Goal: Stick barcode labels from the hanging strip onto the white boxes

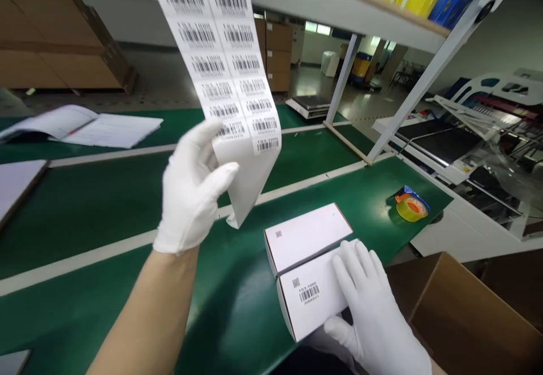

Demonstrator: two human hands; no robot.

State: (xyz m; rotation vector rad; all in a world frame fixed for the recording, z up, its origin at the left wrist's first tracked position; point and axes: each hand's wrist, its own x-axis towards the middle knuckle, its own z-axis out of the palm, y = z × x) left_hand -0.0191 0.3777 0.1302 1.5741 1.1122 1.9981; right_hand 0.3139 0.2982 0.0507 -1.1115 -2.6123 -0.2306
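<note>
The left hand [190, 188], in a white glove, is closed in a pinch on a long sheet of barcode labels [224, 52], thumb on the bare backing near its lower end, and holds it up above the middle of the green surface [106, 205]. The right hand [373, 313], also gloved, lies flat and open on the nearer white box [314, 296], gripping nothing, its fingers pressing the top beside a barcode label [309, 293] stuck there. This box sits at the surface's near edge, touching a second white box [307, 236] just behind it that bears only a small square code. For labelling, it looks wise to keep the box pinned flat, peel from the sheet's lowest row, and lay each label square beside the printed code. A roll of tape [410, 205] lies near the right edge; a brown carton [466, 318] stands beyond the near right corner.
</note>
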